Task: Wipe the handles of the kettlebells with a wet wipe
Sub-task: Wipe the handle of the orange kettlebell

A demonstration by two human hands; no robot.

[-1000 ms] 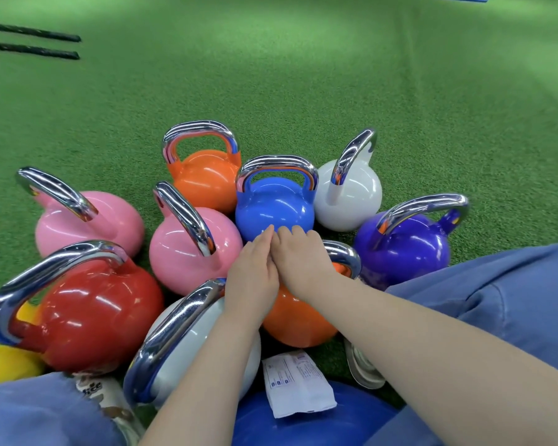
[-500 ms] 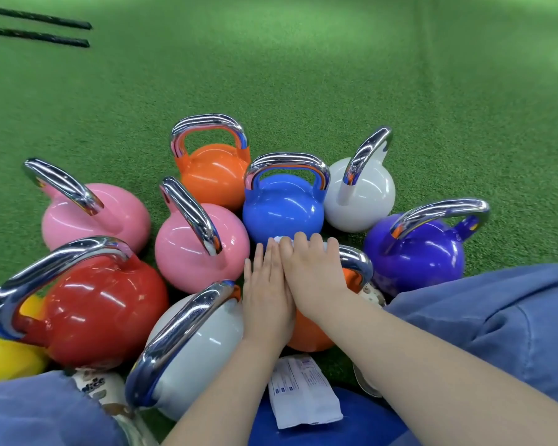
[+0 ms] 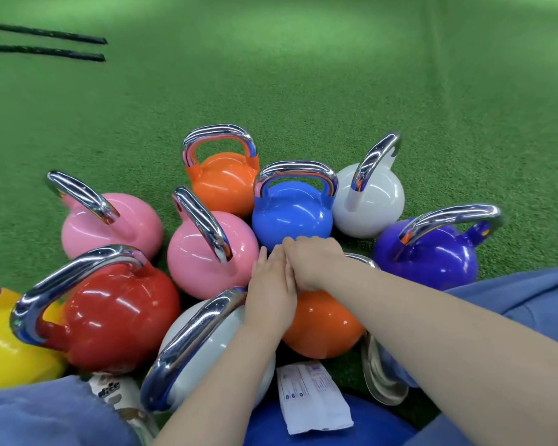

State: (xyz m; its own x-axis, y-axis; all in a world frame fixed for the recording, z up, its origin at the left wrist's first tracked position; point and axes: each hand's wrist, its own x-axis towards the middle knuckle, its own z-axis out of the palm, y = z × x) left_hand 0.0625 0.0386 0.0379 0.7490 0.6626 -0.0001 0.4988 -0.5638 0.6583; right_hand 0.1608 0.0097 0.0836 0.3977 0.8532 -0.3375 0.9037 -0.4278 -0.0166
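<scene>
Several coloured kettlebells with chrome handles stand packed together on green turf. My right hand (image 3: 314, 262) curls over the handle (image 3: 364, 260) of the near orange kettlebell (image 3: 322, 323), and a sliver of white wet wipe (image 3: 286, 259) shows at its fingers. My left hand (image 3: 271, 294) lies flat against it, fingers straight, between that bell and the near white kettlebell (image 3: 207, 346). Most of the orange bell's handle is hidden under my hands.
Around them stand blue (image 3: 290, 217), pink (image 3: 203, 252), red (image 3: 116, 313), purple (image 3: 432, 255), far orange (image 3: 223, 185), far white (image 3: 376, 201) and yellow (image 3: 7, 355) kettlebells. A wipe packet (image 3: 313, 397) lies on a blue ball (image 3: 335, 432). My knees (image 3: 512, 297) flank the group. Two black ropes (image 3: 45, 46) lie far left.
My right hand's fingers have curled further down over the orange kettlebell's handle. The left hand stays pressed beside it. The view has tilted slightly.
</scene>
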